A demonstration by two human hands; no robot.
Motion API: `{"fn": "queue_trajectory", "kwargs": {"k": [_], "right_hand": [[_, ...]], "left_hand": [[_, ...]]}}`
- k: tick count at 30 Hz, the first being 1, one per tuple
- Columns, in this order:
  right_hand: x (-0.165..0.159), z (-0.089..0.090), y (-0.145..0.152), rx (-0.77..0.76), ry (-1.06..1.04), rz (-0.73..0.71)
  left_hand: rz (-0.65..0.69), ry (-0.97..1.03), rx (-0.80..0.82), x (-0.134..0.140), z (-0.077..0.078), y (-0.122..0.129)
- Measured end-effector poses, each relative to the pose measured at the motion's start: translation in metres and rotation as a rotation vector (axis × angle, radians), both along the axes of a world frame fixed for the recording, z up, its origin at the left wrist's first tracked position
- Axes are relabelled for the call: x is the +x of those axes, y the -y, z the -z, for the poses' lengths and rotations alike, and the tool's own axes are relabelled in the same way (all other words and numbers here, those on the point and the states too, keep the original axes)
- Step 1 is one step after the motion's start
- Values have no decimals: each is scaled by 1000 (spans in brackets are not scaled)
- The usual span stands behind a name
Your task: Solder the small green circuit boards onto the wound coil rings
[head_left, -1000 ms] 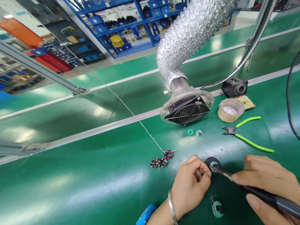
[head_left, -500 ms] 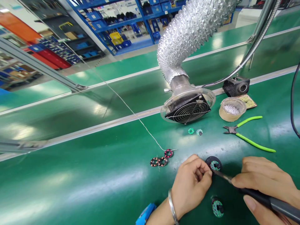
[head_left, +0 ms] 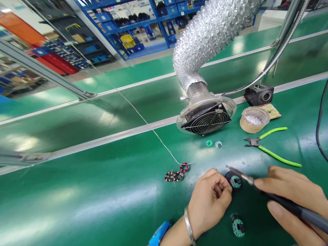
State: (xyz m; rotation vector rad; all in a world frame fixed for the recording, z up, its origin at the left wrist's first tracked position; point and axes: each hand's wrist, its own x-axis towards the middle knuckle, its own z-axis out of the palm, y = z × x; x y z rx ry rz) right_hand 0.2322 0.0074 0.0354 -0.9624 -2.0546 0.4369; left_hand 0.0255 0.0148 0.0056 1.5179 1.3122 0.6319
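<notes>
While half a second ago the soldering iron had its tip at the circuit board on the black disc, that tip now shows past the disc's far rim, so contact seems broken off. The left hand is pinched closed at the disc's left edge, hiding some of it; what lies between the fingertips I cannot tell. The right hand grips the iron. Nearer than the disc sits a second board; beyond are green-handled cutters; leftward, coil rings.
</notes>
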Motion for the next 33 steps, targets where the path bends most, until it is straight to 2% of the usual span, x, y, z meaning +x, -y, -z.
{"fn": "queue_trajectory", "kwargs": {"k": [3,10,17,26,33], "right_hand": [[-5,11,-10,21,-19,-47],[-14,24,-22,-92,139,-203],[-15,27,-22,-91,114,-216],[-9,24,-21,-176,44,-201],[-13,33,-20,-119,66,-188]], "left_hand": [[5,-7,12,0,0,-1],[3,-5,29,0,1,-1],[-16,40,59,0,0,1],[-22,60,223,3,5,0],[-48,62,65,0,8,0]]}}
